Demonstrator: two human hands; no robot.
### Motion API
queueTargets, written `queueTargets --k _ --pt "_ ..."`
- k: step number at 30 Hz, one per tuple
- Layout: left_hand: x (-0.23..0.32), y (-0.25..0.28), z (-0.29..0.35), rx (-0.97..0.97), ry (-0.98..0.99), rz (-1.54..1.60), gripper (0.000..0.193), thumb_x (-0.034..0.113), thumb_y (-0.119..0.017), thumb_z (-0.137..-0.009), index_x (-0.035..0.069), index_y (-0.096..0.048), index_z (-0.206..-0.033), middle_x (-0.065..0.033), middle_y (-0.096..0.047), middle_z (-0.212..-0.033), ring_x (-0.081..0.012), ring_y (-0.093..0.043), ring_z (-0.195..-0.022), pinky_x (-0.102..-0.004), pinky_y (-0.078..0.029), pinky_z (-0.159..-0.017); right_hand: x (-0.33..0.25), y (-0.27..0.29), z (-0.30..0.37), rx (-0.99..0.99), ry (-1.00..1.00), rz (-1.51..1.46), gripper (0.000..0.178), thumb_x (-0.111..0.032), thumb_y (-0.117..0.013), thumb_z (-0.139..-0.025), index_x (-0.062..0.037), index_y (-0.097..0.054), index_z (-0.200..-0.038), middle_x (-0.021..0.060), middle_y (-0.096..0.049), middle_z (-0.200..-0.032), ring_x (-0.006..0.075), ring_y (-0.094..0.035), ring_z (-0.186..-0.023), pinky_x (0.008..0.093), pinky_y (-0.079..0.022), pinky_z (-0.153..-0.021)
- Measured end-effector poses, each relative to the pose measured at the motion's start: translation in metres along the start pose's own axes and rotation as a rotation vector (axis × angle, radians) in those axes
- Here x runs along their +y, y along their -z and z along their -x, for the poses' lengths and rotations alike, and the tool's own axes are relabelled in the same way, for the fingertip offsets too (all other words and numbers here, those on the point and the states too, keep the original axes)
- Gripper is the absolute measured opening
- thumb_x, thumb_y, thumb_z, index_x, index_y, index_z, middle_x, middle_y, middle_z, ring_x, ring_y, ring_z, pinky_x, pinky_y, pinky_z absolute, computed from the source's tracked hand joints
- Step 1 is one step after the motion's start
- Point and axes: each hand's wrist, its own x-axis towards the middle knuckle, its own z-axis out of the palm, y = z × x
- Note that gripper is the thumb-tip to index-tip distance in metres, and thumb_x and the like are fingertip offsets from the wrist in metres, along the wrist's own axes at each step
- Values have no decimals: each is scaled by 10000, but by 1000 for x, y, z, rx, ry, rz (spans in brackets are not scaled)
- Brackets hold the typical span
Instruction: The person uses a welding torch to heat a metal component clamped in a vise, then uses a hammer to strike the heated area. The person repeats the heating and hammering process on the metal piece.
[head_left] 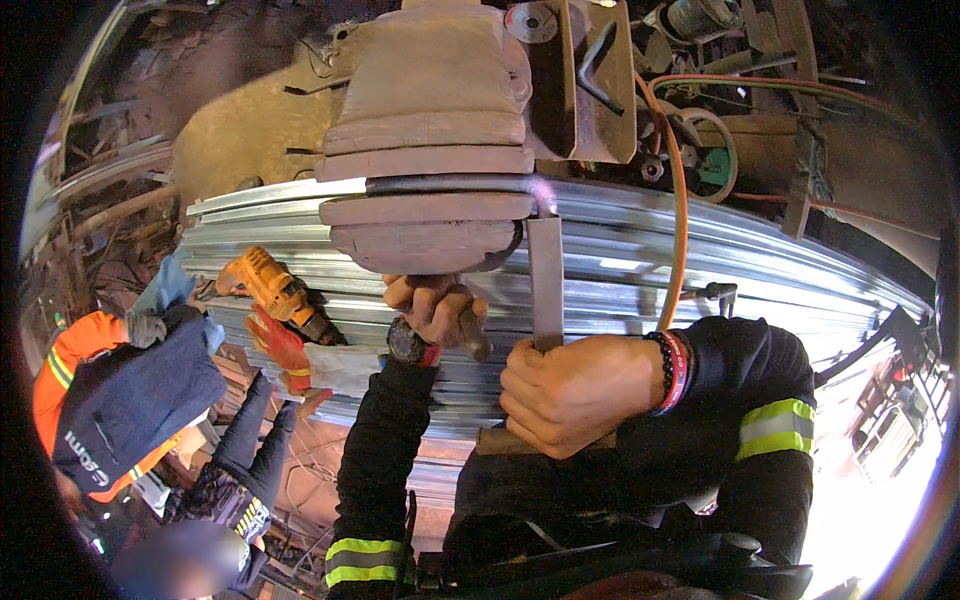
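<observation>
A heavy bench vise (430, 100) stands before me, its jaws closed on a dark, thin bar (450, 184) lying crosswise. Below the jaws, my left hand (432, 308) is wrapped round the vise handle (475, 338), whose rounded end sticks out beside the fingers. My right hand (585, 390) is closed round a flat metal bar (546, 280) that points away from me. The bar's far end is beside the right side of the jaws, near a bright purplish glare. A brownish crosspiece (505, 441) shows below this hand; its joint with the bar is hidden.
Long shiny metal tubes (620, 265) lie stacked crosswise beneath the vise. On the left are a yellow power drill (268, 285), a red glove (280, 345) and a person in orange sleeves (85, 345). An orange hose (680, 200) hangs at right, near a steel channel (600, 90).
</observation>
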Motion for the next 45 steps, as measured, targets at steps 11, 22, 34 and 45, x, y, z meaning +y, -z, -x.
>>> queueTargets --k 11,22,34,45 --pt "-5 0 2 18 -36 -18 258 393 -730 -826 186 -587 -767 -6 -599 -977 -271 -448 -1014 -474 -385 -813 -1 3 5 22 -24 -58 242 -273 -553 -837 -98 -518 -674 16 -491 -690 194 -531 -679 354 -470 -670" --pt "-8 1 -8 11 -85 24 250 400 -762 -777 181 -648 -737 -9 -613 -986 -263 -480 -1001 -485 -392 -843 -2 9 6 -13 -18 -125 242 -277 -562 -830 -93 -538 -674 27 -493 -685 209 -539 -685 371 -474 -688" --pt "-8 -8 -9 97 -97 17 210 263 -688 -786 106 -552 -815 -104 -554 -965 -333 -448 -976 -506 -361 -827 -71 -10 -36 -8 208 -225 220 -282 -584 -818 -66 -608 -789 31 -598 -744 208 -598 -673 406 -499 -633" --pt "-5 -11 -6 118 -67 94 148 184 -679 -768 104 -571 -830 -104 -565 -960 -341 -456 -929 -493 -351 -830 -62 137 116 90 -1298 -231 319 -34 -622 -793 27 -538 -1095 229 -602 -848 440 -596 -733 502 -476 -656"
